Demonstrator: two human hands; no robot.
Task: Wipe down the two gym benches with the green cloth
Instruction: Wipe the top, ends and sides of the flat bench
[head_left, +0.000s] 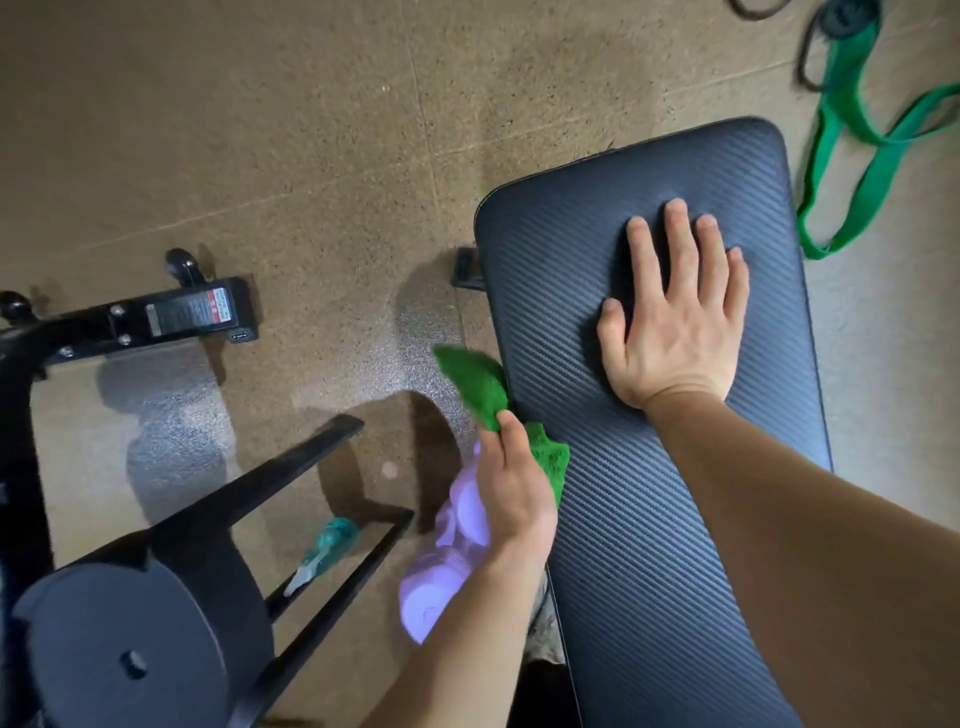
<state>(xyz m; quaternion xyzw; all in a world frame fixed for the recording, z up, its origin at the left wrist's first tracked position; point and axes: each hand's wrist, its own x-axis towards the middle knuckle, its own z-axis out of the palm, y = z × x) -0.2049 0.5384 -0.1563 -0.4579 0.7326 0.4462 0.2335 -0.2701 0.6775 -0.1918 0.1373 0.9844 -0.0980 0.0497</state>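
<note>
Speckled tan rubber flooring (311, 130) fills most of the view, with a dark blue padded gym bench (649, 493) with a woven-look vinyl cover running up the right side. Only this one bench is clearly in view; the black metal frame (291, 499) and round black weight plate (145, 644) at lower left may belong to other equipment, and I cannot tell whether a second bench is among it. The right hand (675, 322) lies flat and open on the pad, fingers spread, grasping nothing; it seems to serve as a brace that steadies the person leaning over. The left hand (511, 488) is closed around the fuzzy green cloth (478, 384) at the bench's left edge, pinching it so that one corner sticks up and outward while another fold rests against the pad. That grip suggests the side of the pad is being wiped, or a stroke across the top is about to begin. A pale purple rounded object (447, 571) sits below the left hand, and a teal spray bottle (327, 551) lies on the floor by the frame, probably within reach for wetting the cloth. Green resistance bands (852, 171) lie well apart at upper right.
</note>
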